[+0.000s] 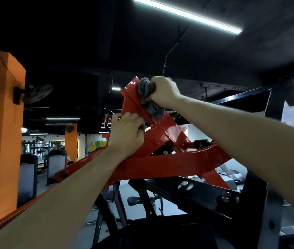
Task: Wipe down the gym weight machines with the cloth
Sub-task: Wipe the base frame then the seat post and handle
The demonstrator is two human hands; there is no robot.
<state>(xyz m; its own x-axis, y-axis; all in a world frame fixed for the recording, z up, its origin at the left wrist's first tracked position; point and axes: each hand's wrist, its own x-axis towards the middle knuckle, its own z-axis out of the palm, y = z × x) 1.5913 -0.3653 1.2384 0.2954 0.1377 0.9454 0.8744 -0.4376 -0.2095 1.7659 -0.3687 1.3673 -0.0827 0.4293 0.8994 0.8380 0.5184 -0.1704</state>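
A red weight machine frame (162, 164) rises in front of me, its upright arm (130, 97) slanting up to a tip near the ceiling. My right hand (162, 90) grips a bunched grey cloth (149, 97) and holds it against the upper part of that red arm. Part of the cloth hangs down along the arm's right edge. My left hand (126, 133) is lower down, its fingers curled round the left edge of the same red arm. Both forearms reach up from the bottom of the view.
Black frame bars with bolts (205, 193) lie below the red arm. An orange pillar (1, 123) with a wall fan (36, 93) stands at the left. Other gym machines (56, 162) fill the lit room behind. A ceiling light strip (187, 14) runs overhead.
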